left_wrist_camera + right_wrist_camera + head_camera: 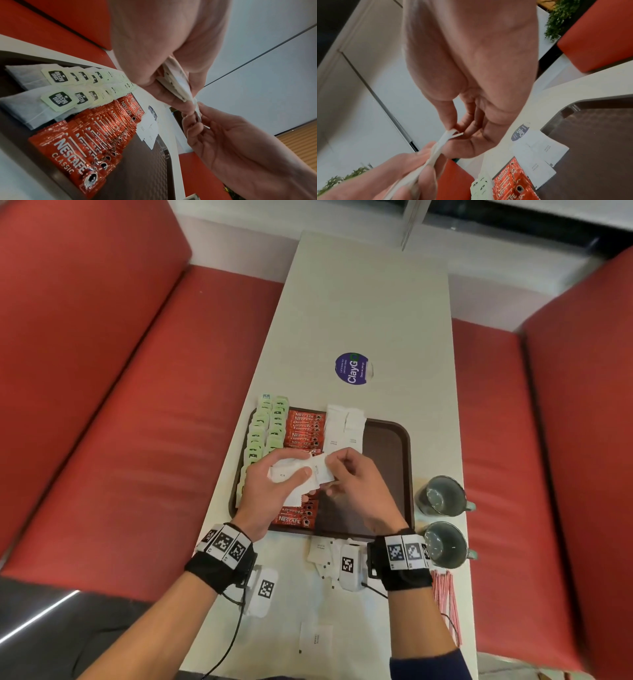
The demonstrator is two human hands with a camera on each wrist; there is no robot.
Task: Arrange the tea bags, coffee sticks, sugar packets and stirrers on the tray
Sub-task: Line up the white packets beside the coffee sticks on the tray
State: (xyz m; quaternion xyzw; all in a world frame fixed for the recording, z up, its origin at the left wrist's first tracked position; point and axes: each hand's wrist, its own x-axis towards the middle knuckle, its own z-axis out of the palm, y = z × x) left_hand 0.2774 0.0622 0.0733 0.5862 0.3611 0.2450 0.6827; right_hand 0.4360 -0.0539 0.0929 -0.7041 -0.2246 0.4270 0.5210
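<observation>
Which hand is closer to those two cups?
Right. The right hand hovers over the tray's middle, nearer the cups; the left hand is over the coffee sticks, farther away.

Green tea bags (263, 426), red coffee sticks (303, 428), white sugar packets (344, 424), brown tray (387, 460)

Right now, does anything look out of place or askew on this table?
Yes. Two white sugar packets overhang the tray's far rim, more sugar packets lie scattered on the table below it, and the stirrers are still off-tray.

Two dark mugs (442, 496), round ClayGo sticker (353, 368), white table (370, 302), red benches (102, 405)
</observation>
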